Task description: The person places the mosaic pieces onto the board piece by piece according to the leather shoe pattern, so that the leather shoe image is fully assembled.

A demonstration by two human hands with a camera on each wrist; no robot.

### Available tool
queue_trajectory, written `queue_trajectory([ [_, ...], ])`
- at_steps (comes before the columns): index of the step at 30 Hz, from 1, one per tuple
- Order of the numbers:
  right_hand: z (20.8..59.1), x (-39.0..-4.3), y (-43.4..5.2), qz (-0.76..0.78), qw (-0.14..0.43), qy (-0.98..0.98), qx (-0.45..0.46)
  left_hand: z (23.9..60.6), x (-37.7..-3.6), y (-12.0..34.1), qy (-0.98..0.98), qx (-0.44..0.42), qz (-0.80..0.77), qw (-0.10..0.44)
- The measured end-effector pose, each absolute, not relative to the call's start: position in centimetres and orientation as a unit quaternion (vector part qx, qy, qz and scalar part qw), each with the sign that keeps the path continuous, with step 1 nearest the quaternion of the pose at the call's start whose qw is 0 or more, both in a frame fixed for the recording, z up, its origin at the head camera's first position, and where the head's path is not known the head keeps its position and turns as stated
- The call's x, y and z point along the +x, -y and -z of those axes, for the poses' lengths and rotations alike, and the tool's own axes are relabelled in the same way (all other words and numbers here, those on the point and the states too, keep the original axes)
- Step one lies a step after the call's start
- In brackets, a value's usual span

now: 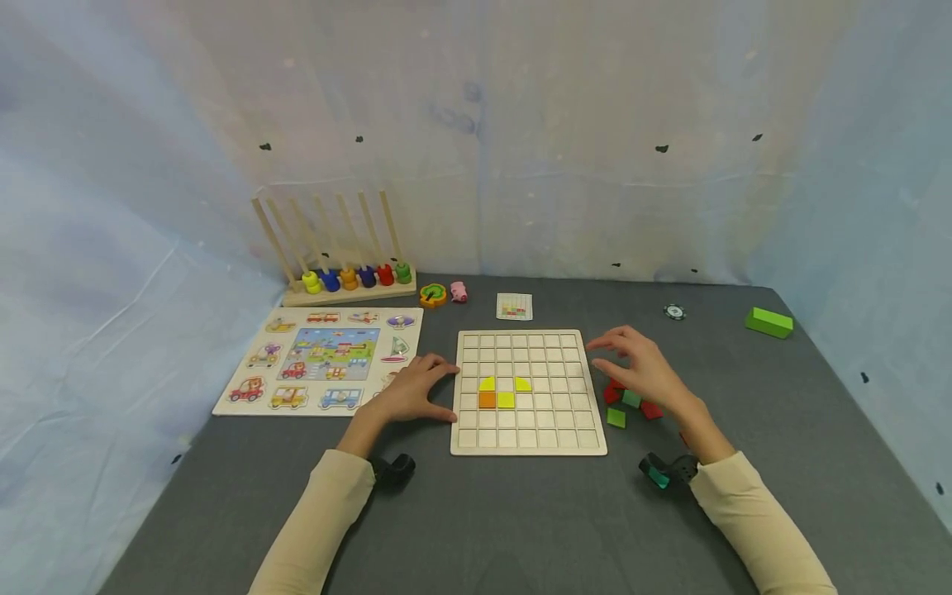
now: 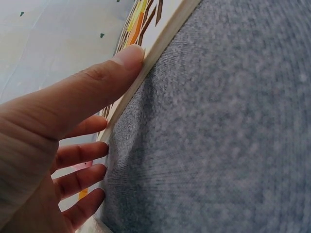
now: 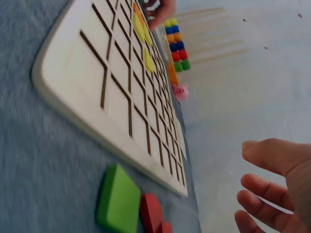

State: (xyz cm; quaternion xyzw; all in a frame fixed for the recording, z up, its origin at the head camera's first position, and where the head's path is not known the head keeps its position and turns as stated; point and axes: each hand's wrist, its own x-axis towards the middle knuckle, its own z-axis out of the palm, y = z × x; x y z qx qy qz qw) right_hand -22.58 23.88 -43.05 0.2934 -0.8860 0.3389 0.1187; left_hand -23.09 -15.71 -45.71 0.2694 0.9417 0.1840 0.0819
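A light wooden grid board (image 1: 550, 421) lies flat at the middle of the table. Four tiles would be several: an orange tile (image 1: 487, 400), a yellow square tile (image 1: 506, 401) and two yellow rounded pieces (image 1: 524, 384) sit in its cells. My left hand (image 1: 414, 392) touches the board's left edge with its thumb and fingertips, its fingers relaxed. Beyond the right edge, my right hand (image 1: 638, 364) hovers with fingers loosely bent and nothing between them. Below it lie loose tiles, among them a light green tile (image 1: 616, 417) and a red tile (image 1: 651, 410); the hand partly hides some.
Left of the board lies a picture puzzle (image 1: 297, 405), with a peg stacker (image 1: 372, 291) of coloured beads behind it. A tree piece (image 1: 433, 295), pink pig (image 1: 459, 292) and pattern card (image 1: 515, 307) stand at the back. Rightward are a poker chip (image 1: 674, 311) and green block (image 1: 769, 323).
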Motion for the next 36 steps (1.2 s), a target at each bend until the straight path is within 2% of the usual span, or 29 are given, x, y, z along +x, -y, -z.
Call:
queue_trajectory([
  [11,43.1,-21.7,-26.3,-0.305,0.104,0.899,0.297,45.8,-23.1,15.7,-0.941,0.269,-0.187,0.082],
  [30,44.5,-21.5,-29.4,-0.217,0.02,0.941,0.259,45.6,-23.0,15.7,-0.941,0.267,-0.187,0.087],
  [36,45.1,-21.7,-29.6,-0.217,0.015,0.94,0.263,45.5,-23.0,15.7,-0.942,0.267,-0.185,0.088],
])
